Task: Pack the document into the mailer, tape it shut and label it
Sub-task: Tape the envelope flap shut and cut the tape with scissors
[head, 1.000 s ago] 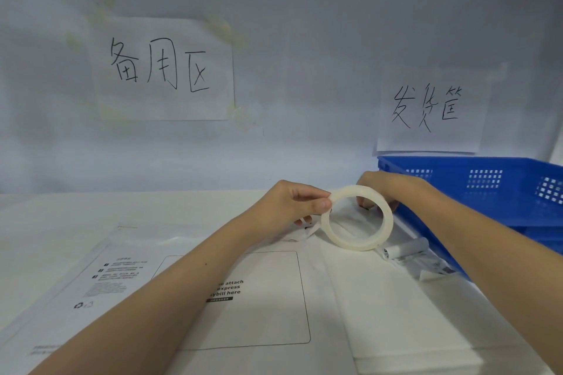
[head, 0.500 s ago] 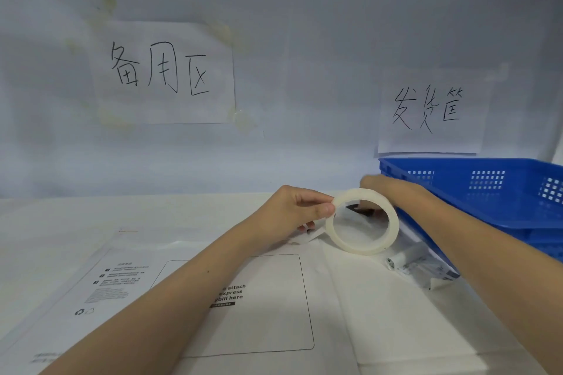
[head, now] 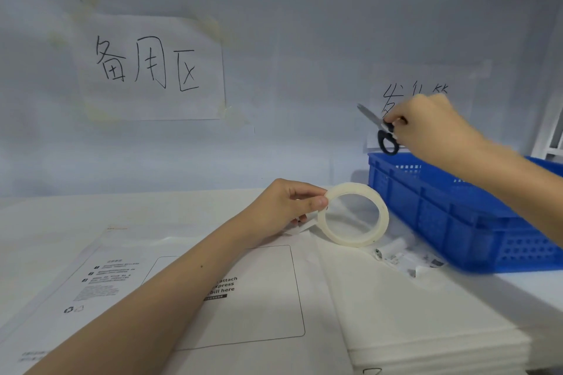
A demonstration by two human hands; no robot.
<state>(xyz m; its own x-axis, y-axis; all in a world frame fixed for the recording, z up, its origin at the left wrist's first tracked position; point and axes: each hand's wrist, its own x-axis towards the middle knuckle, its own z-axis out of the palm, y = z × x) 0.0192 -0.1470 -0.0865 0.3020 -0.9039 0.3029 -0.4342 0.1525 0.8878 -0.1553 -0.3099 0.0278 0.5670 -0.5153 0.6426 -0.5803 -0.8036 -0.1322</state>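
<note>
A white mailer with a printed waybill box lies flat on the table in front of me. My left hand pinches the rim of a clear tape roll, which stands on edge at the mailer's far right corner. A short strip of tape runs from the roll under my fingers. My right hand is raised above the blue basket and grips black-handled scissors, blades pointing up and left. The document is not visible.
A blue plastic basket stands at the right against the wall. A stack of white sheets lies right of the mailer. A small roll of labels lies beside the basket. Two handwritten paper signs hang on the wall.
My right hand has left the spot behind the tape roll and risen up and right, now holding scissors. My left hand keeps the roll in nearly the same place.
</note>
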